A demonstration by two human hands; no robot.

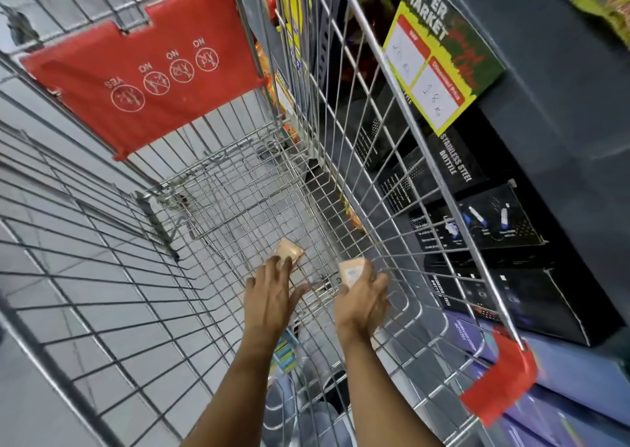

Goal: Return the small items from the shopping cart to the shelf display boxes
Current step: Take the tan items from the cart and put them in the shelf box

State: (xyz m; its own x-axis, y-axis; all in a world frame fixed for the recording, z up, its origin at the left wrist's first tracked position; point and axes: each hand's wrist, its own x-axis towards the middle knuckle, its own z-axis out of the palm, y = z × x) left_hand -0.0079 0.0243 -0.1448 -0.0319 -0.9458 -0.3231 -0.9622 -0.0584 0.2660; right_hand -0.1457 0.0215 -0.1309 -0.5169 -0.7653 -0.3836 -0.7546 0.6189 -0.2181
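Observation:
Both my arms reach down into a wire shopping cart [218, 208]. My right hand [363, 298] is closed around a small peach-coloured packet [351, 271] with a white label, held just above the cart floor near the right wall. A second small peach packet [288, 250] lies on the cart floor. My left hand [272, 291] hovers over it with fingers spread, the fingertips touching or almost touching its near edge. A blue and green item [284, 353] shows between my forearms, below the cart's mesh floor or on it; I cannot tell which.
A red child-seat flap [143, 71] with safety icons hangs at the cart's far end. Right of the cart stands a dark shelf [562, 88] with black stainless steel bottle boxes [456, 167], purple boxes [474, 337] and a yellow-green price sign [439, 61]. Grey tiled floor lies left.

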